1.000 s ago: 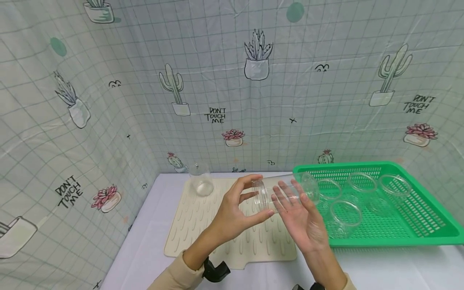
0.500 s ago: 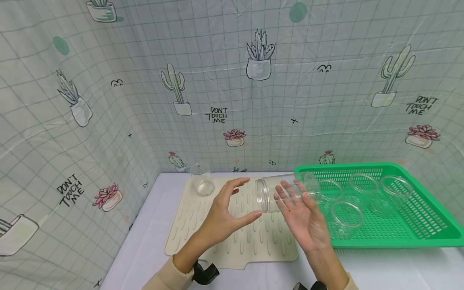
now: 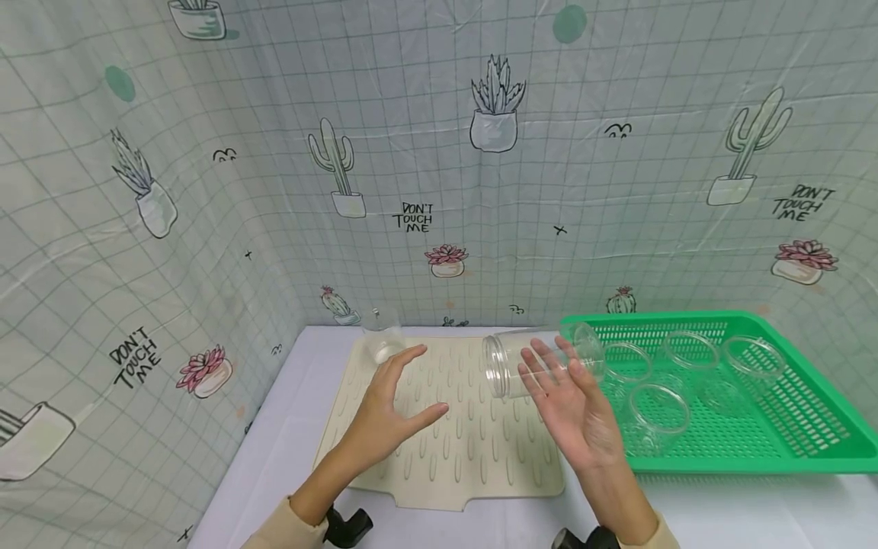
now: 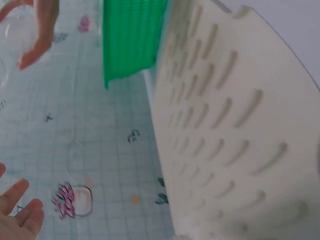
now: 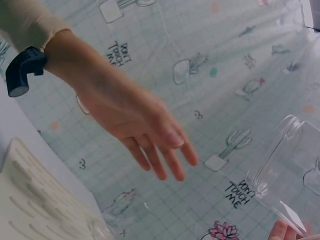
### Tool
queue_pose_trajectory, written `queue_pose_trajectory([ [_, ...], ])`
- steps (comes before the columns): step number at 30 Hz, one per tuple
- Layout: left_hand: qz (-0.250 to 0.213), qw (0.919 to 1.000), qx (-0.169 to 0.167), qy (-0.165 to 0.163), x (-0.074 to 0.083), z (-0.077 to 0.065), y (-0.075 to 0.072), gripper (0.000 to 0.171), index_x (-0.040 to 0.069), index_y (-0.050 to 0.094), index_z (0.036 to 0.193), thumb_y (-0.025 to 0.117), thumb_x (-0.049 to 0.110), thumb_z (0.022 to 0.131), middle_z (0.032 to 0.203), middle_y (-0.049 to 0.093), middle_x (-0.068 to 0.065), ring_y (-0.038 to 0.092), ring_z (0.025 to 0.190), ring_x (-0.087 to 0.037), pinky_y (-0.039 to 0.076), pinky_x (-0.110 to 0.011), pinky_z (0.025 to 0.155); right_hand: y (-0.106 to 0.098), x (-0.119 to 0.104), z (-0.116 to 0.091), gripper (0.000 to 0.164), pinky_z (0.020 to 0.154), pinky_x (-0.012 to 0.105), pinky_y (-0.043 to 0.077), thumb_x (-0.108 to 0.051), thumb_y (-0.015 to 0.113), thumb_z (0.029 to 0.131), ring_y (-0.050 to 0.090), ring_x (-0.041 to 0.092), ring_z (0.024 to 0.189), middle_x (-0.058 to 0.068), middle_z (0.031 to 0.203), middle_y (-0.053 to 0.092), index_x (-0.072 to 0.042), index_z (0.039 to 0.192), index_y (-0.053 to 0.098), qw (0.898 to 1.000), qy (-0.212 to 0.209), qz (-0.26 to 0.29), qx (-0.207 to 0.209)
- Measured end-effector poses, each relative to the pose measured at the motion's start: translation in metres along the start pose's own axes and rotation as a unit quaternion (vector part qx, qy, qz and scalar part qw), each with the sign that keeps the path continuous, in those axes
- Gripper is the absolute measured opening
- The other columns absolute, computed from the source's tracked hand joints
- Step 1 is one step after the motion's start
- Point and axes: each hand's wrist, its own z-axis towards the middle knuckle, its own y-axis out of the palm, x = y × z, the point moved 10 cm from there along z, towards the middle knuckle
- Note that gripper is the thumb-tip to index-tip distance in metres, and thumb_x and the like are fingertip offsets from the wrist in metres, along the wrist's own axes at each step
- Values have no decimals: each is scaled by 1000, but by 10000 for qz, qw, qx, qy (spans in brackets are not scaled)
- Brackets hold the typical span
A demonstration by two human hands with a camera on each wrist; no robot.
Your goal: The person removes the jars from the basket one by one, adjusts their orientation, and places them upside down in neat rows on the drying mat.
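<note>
Holds clear jar (image 3: 509, 360) in right hand (image 3: 578, 418), right of centre in head view. Lies on its side in the grip, nearly level, with ringed end toward frame left and other end overlapping the left rim of green basket (image 3: 741, 464). Shows fingers through the clear wall, palm toward the camera; in left wrist view, at upper left, looks clasped between thumb and fingers.

Note left hand (image 3: 381, 415) left of centre, well apart from the held jar: fingers extended, thumb spread away from them. In right wrist view, same hand at centre, fingers pointing down the frame.

Note second jar (image 3: 379, 335), upright near the far left corner of beige ridged mat (image 3: 473, 446); partly covered by left fingertips in head view, cannot tell whether touching.

In basket, right of frame: four clear containers (image 3: 658, 408), round rims up. Under mat and basket: white bench (image 3: 243, 488). Behind: gridded sheet (image 3: 439, 137) with printed cacti. At wrists: beige sleeves (image 3: 289, 524), black devices (image 3: 347, 528).
</note>
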Motion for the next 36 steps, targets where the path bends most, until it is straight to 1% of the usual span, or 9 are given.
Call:
queue_pose_trajectory([
  [4, 364, 9991, 69, -206, -21, -5, -8, 83, 25, 37, 152, 79, 44, 84, 154, 38, 1, 33, 142, -25, 33, -61, 108, -1, 0, 4, 63, 120, 38, 19, -18, 55, 101, 32, 30, 142, 14, 150, 28, -15, 149, 15, 9999, -7, -125, -55],
  [8, 776, 9959, 111, -451, -47, -12, -15, 89, 19, 33, 155, 79, 46, 84, 159, 33, -7, 28, 145, -32, 30, -65, 109, -3, 1, 7, 56, 119, 38, 23, -17, 54, 101, 36, 29, 139, 13, 146, 36, -15, 145, 20, 9997, 16, -247, -69],
  [12, 1081, 9914, 18, -732, -73, -20, -19, 95, 13, 28, 157, 77, 49, 85, 161, 28, -12, 23, 147, -36, 26, -66, 110, -6, 3, 9, 49, 116, 35, 29, -17, 52, 102, 39, 28, 136, 12, 143, 40, -14, 142, 25, 9994, 32, -338, -46],
  [15, 1219, 9884, -60, -904, -87, -25, -22, 98, 11, 24, 158, 75, 53, 85, 161, 25, -16, 20, 147, -39, 24, -67, 110, -7, 4, 12, 43, 112, 34, 34, -16, 50, 103, 40, 28, 134, 12, 142, 39, -15, 140, 28, 9989, 36, -467, 13],
  [20, 1364, 9848, -225, -1050, -103, -28, -23, 100, 8, 22, 159, 73, 53, 86, 163, 21, -16, 16, 148, -40, 21, -68, 111, -9, 6, 17, 38, 109, 34, 38, -13, 53, 101, 43, 28, 130, 15, 145, 26, -14, 132, 31, 9984, 65, -527, 174],
  [22, 1425, 9833, -296, -1088, -109, -29, -22, 100, 6, 22, 159, 73, 52, 87, 163, 20, -17, 14, 149, -41, 21, -68, 111, -10, 7, 21, 35, 110, 35, 38, -11, 54, 100, 47, 27, 127, 15, 144, 26, -14, 128, 33, 9982, 71, -540, 238],
  [27, 1579, 9791, -407, -1214, -125, -34, -21, 98, 4, 24, 158, 71, 52, 88, 162, 18, -22, 12, 148, -44, 20, -70, 110, -11, 11, 30, 36, 114, 39, 34, -8, 53, 100, 50, 28, 127, 13, 138, 42, -13, 131, 34, 9957, 84, -837, 393],
  [32, 1651, 9749, -547, -1390, -140, -40, -18, 97, 4, 25, 158, 70, 53, 88, 162, 16, -24, 11, 148, -46, 19, -70, 110, -15, 17, 38, 50, 116, 40, 30, -5, 55, 100, 45, 29, 134, 12, 138, 47, -11, 141, 27, 9940, 164, -854, 665],
  [36, 1762, 9684, -864, -1539, -153, -45, -9, 96, 5, 23, 159, 67, 55, 89, 163, 13, -22, 8, 149, -43, 15, -65, 114, -19, 22, 46, 44, 116, 41, 31, -6, 55, 100, 46, 29, 134, 10, 132, 53, -13, 137, 32, 9918, 240, -878, 897],
])
